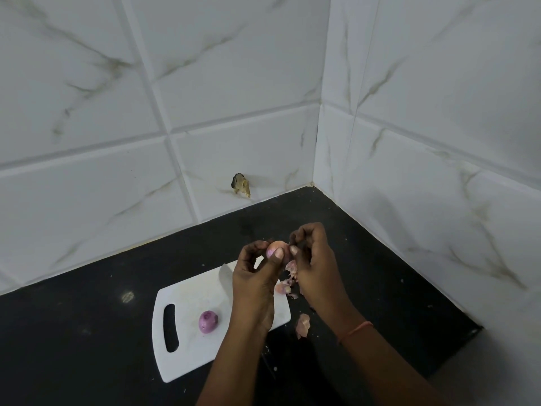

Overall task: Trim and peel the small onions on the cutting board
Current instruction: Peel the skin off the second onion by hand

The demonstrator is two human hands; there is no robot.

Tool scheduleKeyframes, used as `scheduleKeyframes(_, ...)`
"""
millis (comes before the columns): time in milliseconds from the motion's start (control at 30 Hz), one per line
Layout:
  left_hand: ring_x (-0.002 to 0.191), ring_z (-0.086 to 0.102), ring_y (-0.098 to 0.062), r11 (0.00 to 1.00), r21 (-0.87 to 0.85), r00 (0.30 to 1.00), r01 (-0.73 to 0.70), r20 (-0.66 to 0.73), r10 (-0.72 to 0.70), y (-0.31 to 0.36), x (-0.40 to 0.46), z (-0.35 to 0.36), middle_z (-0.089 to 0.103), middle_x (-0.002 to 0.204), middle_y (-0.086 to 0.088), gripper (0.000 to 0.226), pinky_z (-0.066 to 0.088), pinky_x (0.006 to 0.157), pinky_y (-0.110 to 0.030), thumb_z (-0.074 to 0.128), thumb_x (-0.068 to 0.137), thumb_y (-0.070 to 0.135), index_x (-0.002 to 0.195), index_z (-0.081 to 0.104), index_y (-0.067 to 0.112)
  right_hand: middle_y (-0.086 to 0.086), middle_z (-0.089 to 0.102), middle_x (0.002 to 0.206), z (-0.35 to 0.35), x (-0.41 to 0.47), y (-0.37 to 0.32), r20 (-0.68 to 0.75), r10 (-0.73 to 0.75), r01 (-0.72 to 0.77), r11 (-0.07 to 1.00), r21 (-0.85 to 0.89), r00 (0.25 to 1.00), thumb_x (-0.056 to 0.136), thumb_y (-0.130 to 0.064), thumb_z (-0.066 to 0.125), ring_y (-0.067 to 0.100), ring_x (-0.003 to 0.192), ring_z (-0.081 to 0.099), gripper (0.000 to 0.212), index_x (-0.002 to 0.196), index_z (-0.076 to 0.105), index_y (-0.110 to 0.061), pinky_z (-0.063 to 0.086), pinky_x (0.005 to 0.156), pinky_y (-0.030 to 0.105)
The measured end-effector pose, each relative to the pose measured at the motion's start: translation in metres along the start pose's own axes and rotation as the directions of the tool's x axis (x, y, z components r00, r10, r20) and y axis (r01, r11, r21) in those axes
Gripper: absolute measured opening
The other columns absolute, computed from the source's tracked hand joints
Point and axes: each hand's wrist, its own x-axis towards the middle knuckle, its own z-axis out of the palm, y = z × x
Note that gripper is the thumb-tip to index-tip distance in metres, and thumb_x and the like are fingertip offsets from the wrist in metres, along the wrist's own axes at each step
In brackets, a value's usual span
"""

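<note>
**Peeling the second onion above the board**

My left hand [254, 284] grips a small onion [276, 249] between thumb and fingertips, held in the air over the far right corner of the cutting board [187, 356]. My right hand [314, 265] pinches at its side, the fingers curled in on a strip of skin [291, 268] that hangs down from the bulb.

The risk, as I judge it, is the bulb slipping: where the skin is off it looks smooth and glossy, it is round, and I hold it only by the tips. A hard tug on the skin could pop it out onto the dark countertop [87, 332], where it would roll. Skin that tears short would leave patches behind.

A peeled onion [208, 322], purple and shiny, sits near the middle of the board, beside the handle slot. The board is white, smooth plastic with rounded corners. Papery pink peel scraps [302, 325] lie curled off the board's right edge. A knife blade [224, 279] lies by the far edge, partly hidden by my left hand.
</note>
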Motion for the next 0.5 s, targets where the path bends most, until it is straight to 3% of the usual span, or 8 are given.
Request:
scheduleKeyframes(100,0.098,0.071,-0.026,1.000,0.002,1.000,0.000,-0.012,0.000,0.000,-0.001,0.000,0.071,0.100,-0.005,0.026,0.058,0.083,-0.035,0.077,0.074,0.017,0.097,0.067,0.015,0.001,0.055,0.098,0.008,-0.003,0.002,-0.003,-0.019,0.019,0.999,-0.038,1.000,0.094,-0.002,0.053,0.015,0.090,0.059,0.029,0.097,0.042,-0.028,0.053,0.078,0.024)
scheduleKeyframes(233,0.094,0.073,-0.024,0.992,-0.120,0.999,0.036,-0.022,-0.039,0.001,-0.001,-0.002,0.070,0.106,-0.012,0.032,0.059,0.085,-0.037,0.073,0.071,0.020,0.100,0.063,0.011,-0.005,0.055,0.097,0.012,-0.009,0.006,0.042,-0.061,0.063,0.996,-0.062,0.997,0.097,-0.005,0.051,0.013,0.092,0.060,0.041,0.092,0.036,-0.043,0.057,0.080,0.033)
scheduleKeyframes(333,0.099,0.071,-0.025,0.985,-0.169,0.998,0.047,-0.033,-0.053,0.003,0.003,-0.005,0.066,0.113,-0.017,0.031,0.055,0.094,-0.043,0.072,0.073,0.019,0.101,0.061,0.011,-0.005,0.059,0.097,0.011,-0.011,0.011,0.059,-0.020,0.020,1.000,0.009,0.998,0.094,-0.007,0.059,0.012,0.090,0.063,0.039,0.096,0.040,-0.041,0.059,0.078,0.039)
scheduleKeyframes(433,0.091,0.073,-0.021,0.971,-0.229,0.998,0.069,0.003,-0.070,0.005,0.003,-0.006,0.068,0.106,-0.014,0.018,0.055,0.094,-0.044,0.068,0.082,0.014,0.099,0.062,0.012,-0.008,0.060,0.089,0.004,-0.009,0.009,0.006,0.033,-0.034,0.997,0.072,0.999,0.087,-0.019,0.071,0.007,0.082,0.062,0.028,0.096,0.049,-0.034,0.056,0.070,0.021)
scheduleKeyframes(500,0.090,0.073,-0.022,0.960,-0.268,0.996,0.085,0.021,-0.082,0.006,0.002,-0.005,0.067,0.107,-0.015,0.011,0.058,0.092,-0.042,0.063,0.089,0.007,0.099,0.062,0.011,-0.009,0.060,0.085,0.000,-0.007,0.008,-0.048,0.044,-0.040,0.996,0.085,0.998,0.085,-0.019,0.073,0.008,0.080,0.061,0.026,0.095,0.053,-0.030,0.053,0.069,0.018)
